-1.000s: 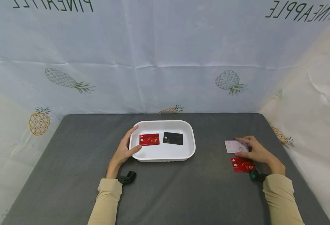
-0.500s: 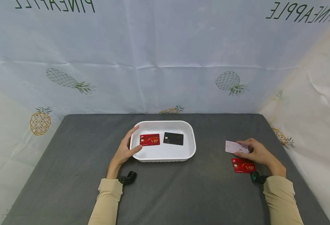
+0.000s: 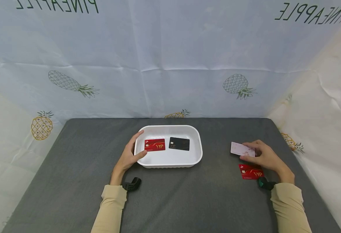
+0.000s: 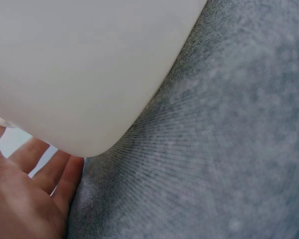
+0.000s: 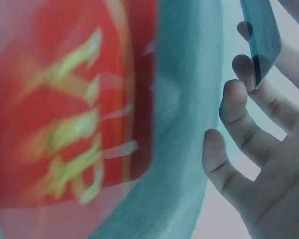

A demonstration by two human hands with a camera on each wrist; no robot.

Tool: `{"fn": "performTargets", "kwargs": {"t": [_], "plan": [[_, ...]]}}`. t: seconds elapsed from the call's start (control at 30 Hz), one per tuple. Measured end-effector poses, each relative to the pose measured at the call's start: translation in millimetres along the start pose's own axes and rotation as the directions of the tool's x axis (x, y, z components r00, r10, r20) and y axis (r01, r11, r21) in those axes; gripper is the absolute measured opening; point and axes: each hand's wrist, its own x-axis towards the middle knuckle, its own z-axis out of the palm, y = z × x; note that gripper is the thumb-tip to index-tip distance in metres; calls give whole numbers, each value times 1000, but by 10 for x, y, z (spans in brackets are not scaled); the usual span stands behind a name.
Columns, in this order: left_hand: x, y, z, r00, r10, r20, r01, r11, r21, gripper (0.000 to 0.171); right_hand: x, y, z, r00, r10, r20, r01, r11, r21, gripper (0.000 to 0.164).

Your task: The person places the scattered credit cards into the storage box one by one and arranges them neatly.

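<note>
In the head view my left hand [image 3: 128, 154] holds the left end of a white plastic tray [image 3: 170, 162], thumb over the rim. The left wrist view shows the fingers [image 4: 51, 169] against the tray's outer wall [image 4: 89, 74]. Inside the tray lie a red VIP card [image 3: 154, 145] and a black VIP card [image 3: 179, 143], side by side. Over at the right, my right hand [image 3: 264, 157] pinches a pale pink card [image 3: 241, 149] by its right part, tilted and just off the table. A second red VIP card [image 3: 250, 171] lies below that hand, partly hidden by the wrist strap.
Dark grey cloth covers the table [image 3: 187, 200]. A white curtain [image 3: 170, 48] printed with pineapples hangs behind the table and along its sides. Black wrist devices [image 3: 132, 183] sit on both wrists.
The pale pink card has come up off the cloth in my right hand, shifting slightly left and away from me. My left hand and the tray stay in place.
</note>
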Motion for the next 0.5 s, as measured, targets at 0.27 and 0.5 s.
{"fn": "performTargets", "kwargs": {"t": [0.27, 0.5], "plan": [[-6, -8, 1, 1000, -2, 2, 2, 1000, -7, 82, 56, -259, -6, 999, -16, -46, 17, 1000, 25, 59], [-3, -17, -4, 1000, 2, 1, -2, 1000, -7, 82, 148, -468, 33, 993, -89, -72, 92, 995, 45, 57]]}}
